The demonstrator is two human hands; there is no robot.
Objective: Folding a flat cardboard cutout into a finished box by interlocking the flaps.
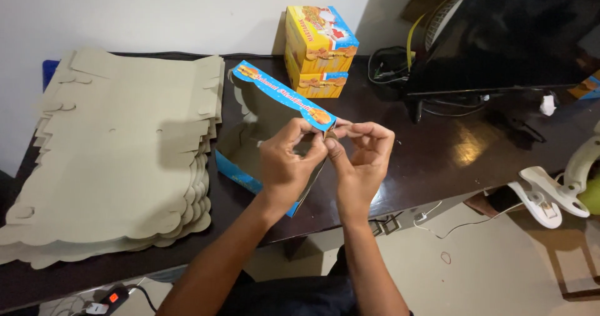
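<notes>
Blue-printed grey cardboard, a half-folded open box (262, 125) on the dark wooden table (437, 153), before us; our left hand (284, 166) and right hand (362, 163) both pinch its near corner flap, fingertips narrowed; we judge it light, thin, easily creased, best held at folds and edges; flat grey cardboard blanks (119, 153) stacked left; two yellow finished boxes (319, 50) behind; the flap joint itself hidden by our fingers.

head-worn view, looking steeply down, close over dark desk (437, 160)
</notes>
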